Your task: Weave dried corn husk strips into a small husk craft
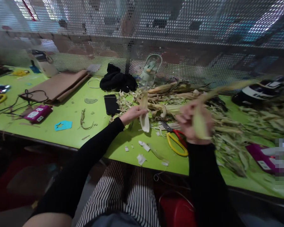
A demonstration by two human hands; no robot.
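Observation:
My left hand is closed in a pinch on a pale corn husk leaf that hangs down over the green table. My right hand, blurred by motion, is closed round a bundle of corn husk whose long strip trails up to the right. Both arms wear black sleeves. Yellow and red handled scissors lie on the table between my hands. A heap of dried corn husks is spread just behind them.
A black phone lies left of the husks. Black cloth and a pale green bottle stand by the perforated metal screen. Brown paper, cables, a magenta box and a blue tag lie left. More husks cover the right side.

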